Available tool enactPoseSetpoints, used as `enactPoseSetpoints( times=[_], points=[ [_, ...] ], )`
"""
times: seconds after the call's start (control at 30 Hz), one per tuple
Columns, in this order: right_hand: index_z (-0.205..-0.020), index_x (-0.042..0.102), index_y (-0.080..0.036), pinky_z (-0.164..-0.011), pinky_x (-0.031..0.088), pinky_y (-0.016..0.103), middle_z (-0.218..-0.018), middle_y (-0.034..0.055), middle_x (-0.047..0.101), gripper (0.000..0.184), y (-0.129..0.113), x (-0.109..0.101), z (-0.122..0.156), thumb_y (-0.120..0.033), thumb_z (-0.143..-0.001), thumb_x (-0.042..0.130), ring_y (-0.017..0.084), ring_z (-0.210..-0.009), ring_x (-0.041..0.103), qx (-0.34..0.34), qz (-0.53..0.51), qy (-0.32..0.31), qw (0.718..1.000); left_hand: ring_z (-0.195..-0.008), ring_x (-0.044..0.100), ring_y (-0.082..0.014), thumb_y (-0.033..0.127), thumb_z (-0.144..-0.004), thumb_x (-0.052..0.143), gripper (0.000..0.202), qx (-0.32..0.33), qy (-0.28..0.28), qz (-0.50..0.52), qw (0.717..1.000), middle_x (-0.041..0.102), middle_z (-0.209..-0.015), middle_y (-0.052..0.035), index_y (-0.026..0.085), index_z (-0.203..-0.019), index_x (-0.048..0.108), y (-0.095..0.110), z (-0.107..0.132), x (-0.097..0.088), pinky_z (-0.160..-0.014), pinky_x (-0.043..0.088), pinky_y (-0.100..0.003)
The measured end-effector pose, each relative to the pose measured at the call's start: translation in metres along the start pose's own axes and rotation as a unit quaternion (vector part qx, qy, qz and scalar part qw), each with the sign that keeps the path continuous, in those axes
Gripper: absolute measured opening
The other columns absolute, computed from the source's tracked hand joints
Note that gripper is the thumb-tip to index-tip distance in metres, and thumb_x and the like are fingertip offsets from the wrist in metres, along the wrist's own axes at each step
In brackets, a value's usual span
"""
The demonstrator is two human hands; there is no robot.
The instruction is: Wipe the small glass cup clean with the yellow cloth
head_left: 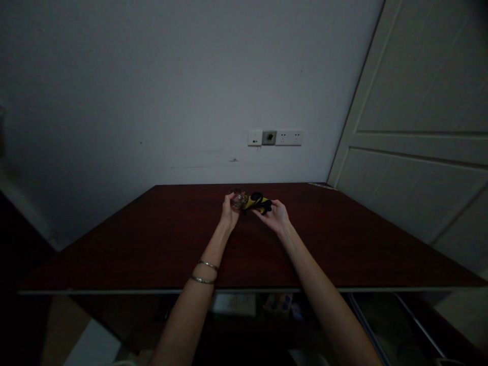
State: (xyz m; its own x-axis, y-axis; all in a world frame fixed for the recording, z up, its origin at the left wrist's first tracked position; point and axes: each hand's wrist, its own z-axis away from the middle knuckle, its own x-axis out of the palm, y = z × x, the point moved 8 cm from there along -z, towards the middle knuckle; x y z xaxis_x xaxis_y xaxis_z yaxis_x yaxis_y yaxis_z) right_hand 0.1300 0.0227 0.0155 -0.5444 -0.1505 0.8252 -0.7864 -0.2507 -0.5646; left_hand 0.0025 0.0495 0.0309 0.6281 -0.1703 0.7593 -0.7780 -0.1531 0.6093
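"Where's the yellow-and-black item (259, 204)?"
"Twelve o'clock, long axis nine to three; left hand (229, 209) pinching its nine-o'clock end, right hand (279, 217) its three. Neither's nearer."
"Beyond?"
"Dark red table (171, 229) beneath, sockets (288, 138) on the wall (190, 76) at one o'clock, door (419, 101) at two."

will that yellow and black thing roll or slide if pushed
The yellow and black thing would probably slide, given its lumpy outline. It is likely light, being small beside the left hand and right hand. The shiny part by the left hand may be slippery.
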Motion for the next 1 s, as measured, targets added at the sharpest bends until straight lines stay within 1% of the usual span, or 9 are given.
enactPoseSetpoints(
  times=[0.07,0.1,0.27,0.33,0.47,0.63,0.7,0.9,1.0],
  points=[
    [-0.077,0.056,-0.018,-0.073,0.053,0.038,-0.067,0.0041,0.065,0.018,0.001,-0.007,-0.001,-0.018,-0.075,0.039,0.018,-0.07,0.062,-0.003,0.008,0.039,0.999,-0.076,0.063,-0.0144,0.028,-0.076,0.045,0.025,-0.005,0.001,-0.003,1.0,0.068,-0.082,-0.0071,0.011,-0.084,0.062,-0.001,-0.001,-0.001,-0.08,0.045,-0.028],
    [-0.077,0.056,-0.018,-0.072,0.053,0.036,-0.066,0.0031,0.065,0.016,0.003,-0.007,-0.002,-0.018,-0.076,0.04,0.017,-0.069,0.062,-0.001,0.014,0.046,0.999,-0.077,0.063,-0.0144,0.028,-0.076,0.045,0.025,-0.006,0.003,-0.007,1.0,0.068,-0.083,-0.007,0.011,-0.084,0.062,-0.002,-0.001,-0.001,-0.08,0.045,-0.027],
    [-0.081,0.06,-0.018,-0.065,0.054,0.024,-0.072,0.001,0.067,0.011,0.01,0.001,-0.008,-0.018,-0.079,0.049,0.012,-0.068,0.062,-0.01,0.029,0.015,0.999,-0.076,0.062,-0.0147,0.028,-0.073,0.049,0.024,-0.005,0.003,-0.026,1.0,0.068,-0.082,-0.0072,0.011,-0.083,0.062,-0.004,0.002,0.001,-0.077,0.045,-0.026],
    [-0.082,0.062,-0.019,-0.064,0.053,0.021,-0.076,0.0002,0.068,0.01,0.013,0.003,-0.011,-0.018,-0.079,0.052,0.011,-0.069,0.063,-0.02,0.04,0.007,0.999,-0.075,0.062,-0.015,0.028,-0.07,0.052,0.023,-0.006,-0.003,-0.036,0.999,0.068,-0.08,-0.0074,0.011,-0.083,0.062,-0.004,0.004,0.003,-0.075,0.045,-0.026],
    [-0.083,0.063,-0.019,-0.063,0.052,0.02,-0.078,-0.0006,0.069,0.008,0.016,0.004,-0.014,-0.022,-0.078,0.058,0.01,-0.069,0.063,-0.049,0.065,0.002,0.997,-0.072,0.062,-0.016,0.029,-0.066,0.056,0.025,-0.009,-0.008,-0.047,0.999,0.068,-0.079,-0.0077,0.011,-0.083,0.063,-0.004,0.006,0.004,-0.07,0.044,-0.026],
    [-0.082,0.064,-0.015,-0.057,0.052,0.024,-0.075,0.0032,0.069,0.02,0.015,0.003,-0.011,-0.032,-0.071,0.065,0.013,-0.064,0.063,-0.057,0.143,0.016,0.988,-0.074,0.062,-0.016,0.03,-0.065,0.057,0.027,-0.009,-0.003,-0.048,0.999,0.068,-0.079,-0.0072,0.011,-0.082,0.064,-0.003,0.006,0.003,-0.072,0.044,-0.026],
    [-0.08,0.064,-0.015,-0.056,0.052,0.025,-0.073,0.0033,0.069,0.02,0.013,0.002,-0.01,-0.031,-0.068,0.068,0.013,-0.062,0.062,-0.06,0.163,0.017,0.985,-0.074,0.062,-0.0159,0.031,-0.064,0.058,0.028,-0.011,-0.009,-0.058,0.998,0.068,-0.08,-0.0068,0.011,-0.083,0.064,-0.002,0.007,0.004,-0.072,0.044,-0.025],
    [-0.073,0.064,-0.014,-0.046,0.05,0.02,-0.063,0.0015,0.067,0.015,0.011,0.002,-0.009,-0.025,-0.064,0.069,0.012,-0.053,0.061,-0.056,0.187,0.022,0.98,-0.071,0.061,-0.0154,0.03,-0.063,0.059,0.029,-0.011,-0.026,-0.105,0.994,0.068,-0.078,-0.0062,0.011,-0.084,0.066,-0.001,0.008,0.007,-0.068,0.044,-0.024],
    [-0.072,0.063,-0.015,-0.044,0.05,0.019,-0.061,0.001,0.067,0.012,0.01,0.006,-0.007,-0.021,-0.063,0.069,0.011,-0.05,0.06,-0.07,0.198,0.019,0.978,-0.072,0.061,-0.016,0.03,-0.063,0.058,0.03,-0.012,-0.043,-0.118,0.992,0.068,-0.081,-0.0068,0.011,-0.085,0.066,-0.002,0.007,0.008,-0.068,0.043,-0.025]
  ],
)
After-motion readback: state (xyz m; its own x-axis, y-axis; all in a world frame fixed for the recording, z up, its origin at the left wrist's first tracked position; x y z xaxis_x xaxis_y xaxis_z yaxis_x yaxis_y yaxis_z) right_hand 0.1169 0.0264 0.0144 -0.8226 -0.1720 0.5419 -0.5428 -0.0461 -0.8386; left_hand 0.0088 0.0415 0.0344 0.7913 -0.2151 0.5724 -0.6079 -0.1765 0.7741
